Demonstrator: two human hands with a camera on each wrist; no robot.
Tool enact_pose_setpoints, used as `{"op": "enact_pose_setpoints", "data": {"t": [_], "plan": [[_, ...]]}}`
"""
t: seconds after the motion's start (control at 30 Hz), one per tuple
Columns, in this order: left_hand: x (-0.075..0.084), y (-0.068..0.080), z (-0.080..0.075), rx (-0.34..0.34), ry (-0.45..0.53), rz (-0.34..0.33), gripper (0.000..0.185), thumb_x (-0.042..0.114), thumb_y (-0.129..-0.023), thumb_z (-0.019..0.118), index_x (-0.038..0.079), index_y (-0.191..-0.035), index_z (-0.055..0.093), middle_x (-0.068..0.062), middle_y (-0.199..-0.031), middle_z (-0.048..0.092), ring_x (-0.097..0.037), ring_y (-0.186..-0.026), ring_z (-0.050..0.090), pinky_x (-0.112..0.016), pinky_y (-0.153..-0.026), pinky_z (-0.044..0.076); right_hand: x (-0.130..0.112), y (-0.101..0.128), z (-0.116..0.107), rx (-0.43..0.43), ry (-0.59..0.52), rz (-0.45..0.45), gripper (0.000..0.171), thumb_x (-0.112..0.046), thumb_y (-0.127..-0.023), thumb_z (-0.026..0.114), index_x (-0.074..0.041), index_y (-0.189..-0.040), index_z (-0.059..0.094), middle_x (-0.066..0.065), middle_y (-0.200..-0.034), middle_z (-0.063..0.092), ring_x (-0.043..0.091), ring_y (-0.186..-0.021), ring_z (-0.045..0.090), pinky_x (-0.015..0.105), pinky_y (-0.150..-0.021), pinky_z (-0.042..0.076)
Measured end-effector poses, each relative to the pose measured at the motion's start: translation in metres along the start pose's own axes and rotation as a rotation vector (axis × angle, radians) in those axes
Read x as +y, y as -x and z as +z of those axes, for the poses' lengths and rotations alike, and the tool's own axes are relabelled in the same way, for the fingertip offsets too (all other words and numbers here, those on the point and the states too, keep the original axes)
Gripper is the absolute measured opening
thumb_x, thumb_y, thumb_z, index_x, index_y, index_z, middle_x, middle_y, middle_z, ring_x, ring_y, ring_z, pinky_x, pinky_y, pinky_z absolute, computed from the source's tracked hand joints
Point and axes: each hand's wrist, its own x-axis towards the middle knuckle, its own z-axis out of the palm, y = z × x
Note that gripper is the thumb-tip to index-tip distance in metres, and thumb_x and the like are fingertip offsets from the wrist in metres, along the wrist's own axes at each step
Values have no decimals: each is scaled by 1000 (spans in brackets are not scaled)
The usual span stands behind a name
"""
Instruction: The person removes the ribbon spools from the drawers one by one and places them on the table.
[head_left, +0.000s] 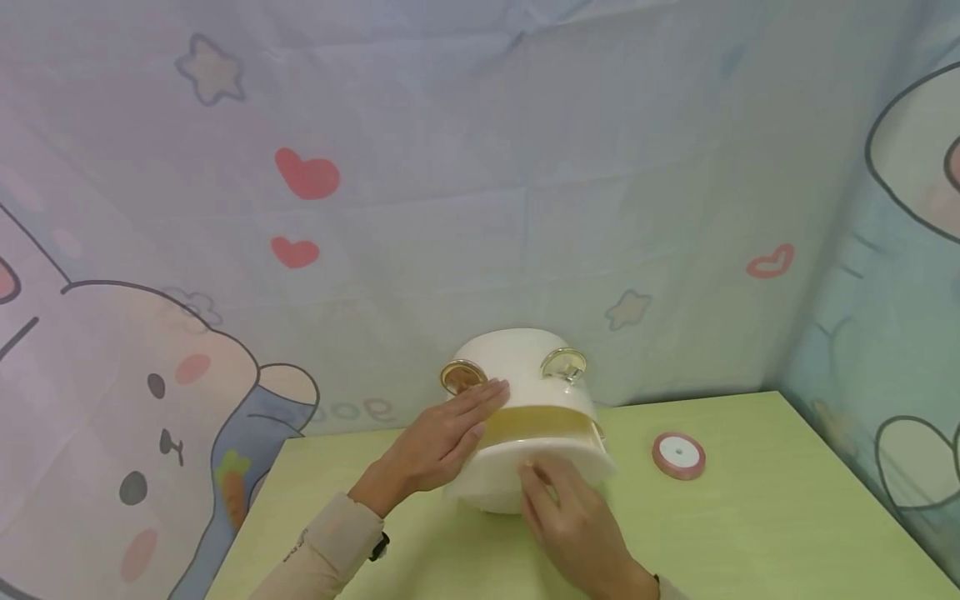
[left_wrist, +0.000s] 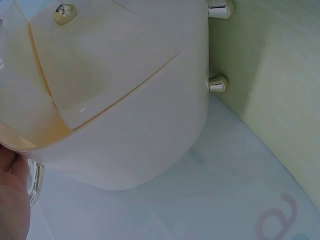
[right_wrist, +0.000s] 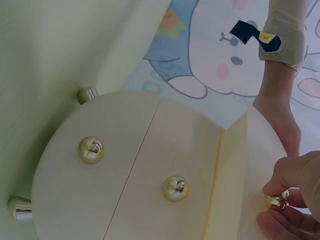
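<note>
A white, rounded storage box [head_left: 517, 354] with gold fittings stands on the table, its front toward me. Its uppermost drawer [head_left: 502, 458] is partly pulled out, leaving a yellowish gap below the top. My right hand [head_left: 577, 525] pinches that drawer's gold knob [right_wrist: 272, 201] between thumb and fingers. Two more gold knobs [right_wrist: 175, 188] show on the lower drawer fronts in the right wrist view. My left hand [head_left: 442, 437] rests with extended fingers on the box's upper left side, near a round gold piece [head_left: 461, 377]. A gold handle [left_wrist: 36, 182] shows beside that hand in the left wrist view.
A pink-rimmed spool of ribbon [head_left: 678, 455] lies on the green table [head_left: 765, 500], right of the box. Short gold feet [left_wrist: 217, 83] hold the box up. A printed cloth backdrop [head_left: 420, 208] hangs close behind it and along the right side.
</note>
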Motion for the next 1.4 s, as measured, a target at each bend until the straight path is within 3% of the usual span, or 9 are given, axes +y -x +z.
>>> {"op": "enact_pose_setpoints", "data": {"t": [0.73, 1.0, 1.23, 1.4], "plan": [[3, 0, -1, 20, 24, -43, 48, 24, -113, 42, 18, -161, 45, 2, -168, 42, -17, -158, 39, -46, -124, 43, 12, 0, 21, -110, 37, 90, 34, -12, -106, 45, 3, -101, 75, 14, -97, 67, 24, -84, 67, 31, -72, 62], [3, -2, -1, 46, -5, -4, 47, 20, -113, 43, 14, -160, 47, -1, -167, 45, -21, -156, 42, -46, -123, 44, 19, -4, 26, -107, 38, 90, 36, -11, -104, 43, 5, -101, 75, 14, -96, 67, 24, -82, 66, 30, -69, 61], [3, -2, -2, 48, -5, -9, 48, 20, -112, 43, 14, -160, 46, 0, -168, 44, -20, -158, 40, -45, -126, 41, 24, -6, 30, -123, 25, 97, 21, -4, -92, 58, 5, -102, 75, 15, -98, 67, 25, -84, 67, 31, -70, 63], [4, -1, 0, 43, 11, -19, 48, 20, -112, 43, 14, -160, 46, -1, -168, 44, -20, -157, 40, -45, -125, 41, 24, -5, 32, -143, 16, 126, 22, -4, -85, 66, 4, -103, 75, 15, -99, 67, 25, -85, 68, 30, -69, 63]]}}
